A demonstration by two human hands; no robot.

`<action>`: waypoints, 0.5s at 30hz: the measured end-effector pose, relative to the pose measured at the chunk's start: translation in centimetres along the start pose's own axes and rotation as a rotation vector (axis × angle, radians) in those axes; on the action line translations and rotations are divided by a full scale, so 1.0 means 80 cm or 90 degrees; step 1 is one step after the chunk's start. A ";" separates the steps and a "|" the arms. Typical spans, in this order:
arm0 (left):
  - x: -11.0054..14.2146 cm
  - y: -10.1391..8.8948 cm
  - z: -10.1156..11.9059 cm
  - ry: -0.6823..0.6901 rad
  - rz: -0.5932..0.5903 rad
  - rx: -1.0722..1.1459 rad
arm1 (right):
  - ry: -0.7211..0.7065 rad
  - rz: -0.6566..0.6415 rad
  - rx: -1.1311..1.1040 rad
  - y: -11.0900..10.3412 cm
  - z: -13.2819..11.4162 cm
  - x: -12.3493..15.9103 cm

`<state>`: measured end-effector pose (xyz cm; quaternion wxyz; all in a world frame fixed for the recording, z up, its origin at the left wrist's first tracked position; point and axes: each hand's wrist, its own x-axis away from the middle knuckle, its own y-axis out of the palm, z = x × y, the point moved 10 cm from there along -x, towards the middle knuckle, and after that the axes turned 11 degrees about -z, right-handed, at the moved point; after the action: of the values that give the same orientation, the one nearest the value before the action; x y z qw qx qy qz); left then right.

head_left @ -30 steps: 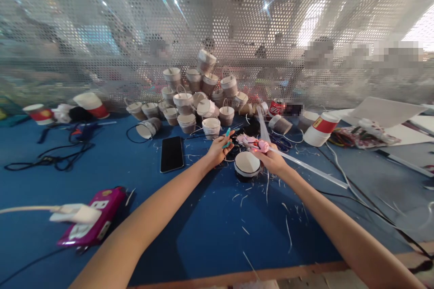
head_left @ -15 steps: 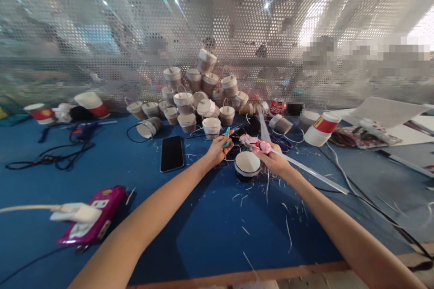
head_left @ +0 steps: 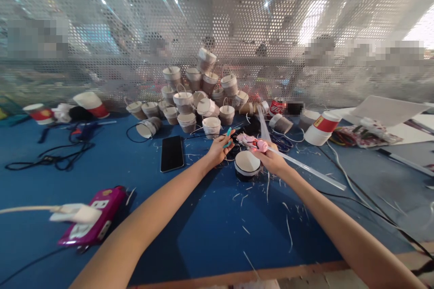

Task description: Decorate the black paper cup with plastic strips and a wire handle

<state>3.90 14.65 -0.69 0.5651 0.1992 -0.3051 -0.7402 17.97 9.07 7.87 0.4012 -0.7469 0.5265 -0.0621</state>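
My left hand (head_left: 219, 150), at the middle of the table, has its fingers closed around a pair of small teal-handled scissors (head_left: 228, 138); the blades are hard to make out. To its right, my right hand (head_left: 274, 159) grips a pink glue gun (head_left: 252, 141), whose nozzle end points left toward the left hand. A long clear glue stick (head_left: 312, 169) sticks out of the back of the gun. Just below and between the hands stands a small white-lined bucket (head_left: 247, 165) with a dark band round its outside.
Many small grey-and-white buckets (head_left: 186, 101) are piled at the back against a perforated metal screen (head_left: 135, 31). A black phone (head_left: 172, 154) lies left of my hands, a purple power strip (head_left: 93, 219) nearer. White scraps, cords, a red can (head_left: 276, 107) and red-white cups (head_left: 322, 128) lie about.
My right hand and the glue gun have shifted slightly left and up, the glue stick moving with them. My left hand stays almost in place with the scissors. The bucket has not moved.
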 end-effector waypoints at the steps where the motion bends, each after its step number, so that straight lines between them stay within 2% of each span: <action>1: 0.000 0.000 0.000 -0.001 0.001 0.001 | 0.005 -0.002 0.002 0.000 0.000 0.000; 8: 0.000 0.000 0.004 0.012 -0.002 0.012 | 0.028 -0.009 -0.010 -0.007 0.004 0.007; 15: 0.000 -0.001 0.004 0.009 0.000 0.012 | 0.035 0.018 -0.006 -0.016 0.005 0.008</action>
<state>3.64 14.73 -0.45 0.5656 0.2100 -0.3078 -0.7357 19.41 8.87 8.27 0.3838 -0.7391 0.5485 -0.0744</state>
